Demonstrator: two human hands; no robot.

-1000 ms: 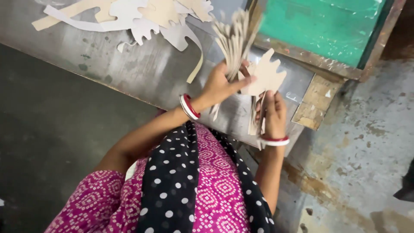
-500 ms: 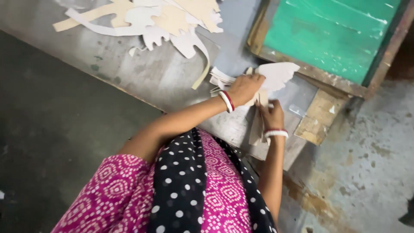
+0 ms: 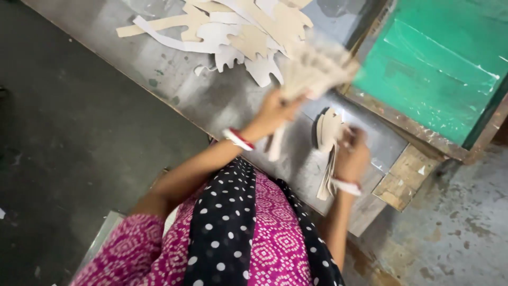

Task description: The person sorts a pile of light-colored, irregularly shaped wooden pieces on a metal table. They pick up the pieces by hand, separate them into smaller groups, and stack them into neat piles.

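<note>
My left hand (image 3: 271,112) grips a fanned bunch of pale cardboard cutouts (image 3: 317,69), lifted above the grey metal table (image 3: 211,100) and blurred by motion. My right hand (image 3: 352,154) holds a second stack of similar cutouts (image 3: 328,131) on edge against the table, just right of the left hand. Both wrists wear red and white bangles. My pink patterned clothes and a black dotted scarf (image 3: 222,233) fill the lower middle.
A loose pile of cut cardboard shapes and strips (image 3: 233,29) lies on the table at the top. A green screen in a wooden frame (image 3: 439,58) sits at the upper right, with a wooden block (image 3: 402,182) below it. Dark floor (image 3: 79,137) lies left.
The left hand, which pressed its bunch down beside the right hand half a second ago, has swung it up and away toward the green frame. The right hand stays at its stack.
</note>
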